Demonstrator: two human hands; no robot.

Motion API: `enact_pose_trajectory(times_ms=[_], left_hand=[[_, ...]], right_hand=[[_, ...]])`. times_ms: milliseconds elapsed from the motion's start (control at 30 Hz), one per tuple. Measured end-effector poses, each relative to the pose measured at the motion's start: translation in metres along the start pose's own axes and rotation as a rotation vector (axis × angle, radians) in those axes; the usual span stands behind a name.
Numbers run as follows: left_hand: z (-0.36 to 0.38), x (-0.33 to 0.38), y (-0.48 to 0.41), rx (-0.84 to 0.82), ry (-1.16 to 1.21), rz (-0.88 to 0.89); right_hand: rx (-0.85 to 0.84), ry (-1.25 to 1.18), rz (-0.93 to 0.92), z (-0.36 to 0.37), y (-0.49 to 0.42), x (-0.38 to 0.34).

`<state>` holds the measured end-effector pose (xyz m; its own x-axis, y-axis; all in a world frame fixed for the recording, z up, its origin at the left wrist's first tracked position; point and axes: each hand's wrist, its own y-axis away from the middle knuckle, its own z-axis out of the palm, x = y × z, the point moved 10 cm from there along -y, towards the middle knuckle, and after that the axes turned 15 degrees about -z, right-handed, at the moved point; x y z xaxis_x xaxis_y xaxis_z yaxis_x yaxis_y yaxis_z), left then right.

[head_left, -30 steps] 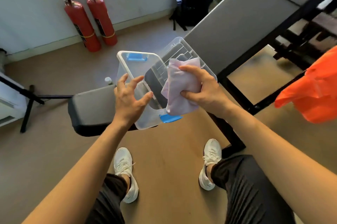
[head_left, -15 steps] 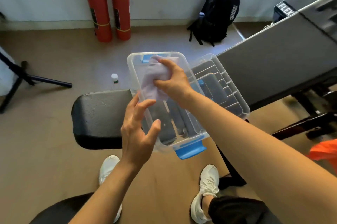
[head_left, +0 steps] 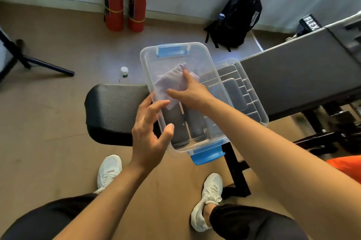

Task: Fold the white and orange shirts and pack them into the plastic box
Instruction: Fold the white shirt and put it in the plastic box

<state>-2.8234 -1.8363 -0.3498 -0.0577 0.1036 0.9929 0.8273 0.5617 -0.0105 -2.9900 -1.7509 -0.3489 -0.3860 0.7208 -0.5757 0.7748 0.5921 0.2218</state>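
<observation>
Right hand (head_left: 192,93) presses flat on the folded white shirt (head_left: 168,81) in the plastic box's (head_left: 207,155) far half. Left hand (head_left: 150,132), spread and empty, touches the box's left wall. Orange shirt (head_left: 347,165) lies right of the box, nearer the right hand.

Clear glossy plastic box (head_left: 145,68), soft matt cloth white shirt (head_left: 168,83).
</observation>
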Motion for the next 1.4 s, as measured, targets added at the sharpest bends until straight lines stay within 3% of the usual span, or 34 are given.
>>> enact_pose_trajectory(times_ms=[100, 167, 267, 333, 433, 633, 800, 867, 1067, 1200, 1333, 1400], left_hand=[[-0.002, 0.0, 0.0, 0.002, -0.005, 0.005], [-0.003, 0.0, 0.0, 0.002, -0.003, 0.005], [-0.005, -0.002, 0.001, -0.004, 0.026, 0.006], [-0.007, -0.004, 0.002, -0.012, 0.045, 0.002], [-0.007, -0.006, 0.0, -0.023, 0.061, -0.005], [0.002, -0.009, -0.003, -0.051, 0.057, -0.028], [0.018, 0.0, -0.007, -0.07, -0.056, 0.025], [0.027, 0.002, -0.008, -0.073, -0.105, 0.02], [0.051, 0.005, -0.011, -0.101, -0.249, -0.007], [0.057, 0.004, -0.011, -0.111, -0.3, -0.051], [0.051, 0.006, -0.006, -0.215, -0.183, -0.064], [0.04, 0.016, 0.0, -0.17, -0.194, -0.036]], right_hand=[[0.031, 0.426, -0.157, -0.026, 0.015, -0.023], [0.077, 0.573, -0.38, -0.026, 0.022, -0.05], [-0.094, 0.725, -0.618, 0.007, 0.018, -0.055], [-0.226, 0.868, -0.596, 0.025, 0.007, -0.038], [-0.185, 0.957, -0.523, 0.025, -0.011, -0.024], [0.009, 0.754, -0.287, 0.01, -0.036, -0.01], [-0.214, 0.646, -0.304, 0.024, -0.049, 0.007], [-0.218, 0.509, -0.297, 0.014, -0.042, 0.015], [0.052, 0.187, -0.296, -0.04, 0.002, 0.032], [0.196, 0.138, -0.321, -0.062, 0.05, 0.037], [0.295, 0.081, -0.362, -0.077, 0.101, 0.033], [0.346, 0.058, -0.387, -0.087, 0.128, 0.03]])
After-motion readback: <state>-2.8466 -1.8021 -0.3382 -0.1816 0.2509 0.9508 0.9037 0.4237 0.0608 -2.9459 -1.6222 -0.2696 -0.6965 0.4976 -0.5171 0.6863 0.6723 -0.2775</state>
